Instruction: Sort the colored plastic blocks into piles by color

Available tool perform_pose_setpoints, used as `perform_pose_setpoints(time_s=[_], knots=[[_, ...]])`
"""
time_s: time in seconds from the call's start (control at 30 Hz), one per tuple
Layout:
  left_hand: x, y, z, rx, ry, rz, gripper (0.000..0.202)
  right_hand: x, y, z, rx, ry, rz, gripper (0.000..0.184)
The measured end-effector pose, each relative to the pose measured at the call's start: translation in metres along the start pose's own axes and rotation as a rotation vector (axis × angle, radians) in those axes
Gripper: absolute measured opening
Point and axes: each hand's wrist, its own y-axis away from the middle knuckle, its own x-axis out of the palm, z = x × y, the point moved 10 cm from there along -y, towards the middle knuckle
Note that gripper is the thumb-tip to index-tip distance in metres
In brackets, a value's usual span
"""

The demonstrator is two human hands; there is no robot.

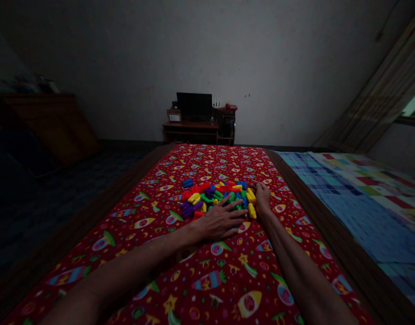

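A loose heap of small, chunky plastic pieces (218, 195) in red, blue, green, yellow and purple lies on a red cloth (207, 280). Their exact kind is too small to make out. My left hand (222, 221) rests palm down at the heap's near edge, fingers spread and pointing right, partly covering some green pieces. At the heap's right side, my right hand (262, 197) is cupped with bent fingers reaching towards it. Yellow pieces (251, 203) lie right beside that hand. No piece shows in either hand.
The rocket-patterned cloth covers a long table with brown sides. To the right is a bed with a checked, patchwork cover (373, 198). Against the far wall stands a desk (190, 126) with a monitor (194, 106) and a red telephone (231, 107). A wooden cabinet (54, 122) stands left.
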Motion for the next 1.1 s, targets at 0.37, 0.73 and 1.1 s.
perform_pose_setpoints(time_s=[0.37,0.73,1.1], knots=[[-0.043,0.028,0.054,-0.303,0.317,-0.344,0.033,0.028,0.022,0.052,-0.402,1.074,0.506,0.024],[-0.028,0.047,0.095,-0.661,0.452,-0.458,0.033,0.062,0.057,0.077,-0.202,-0.008,0.37,0.032],[-0.013,0.052,0.106,-0.806,0.346,-0.375,0.006,0.067,0.069,0.049,-0.016,-0.123,0.295,0.037]])
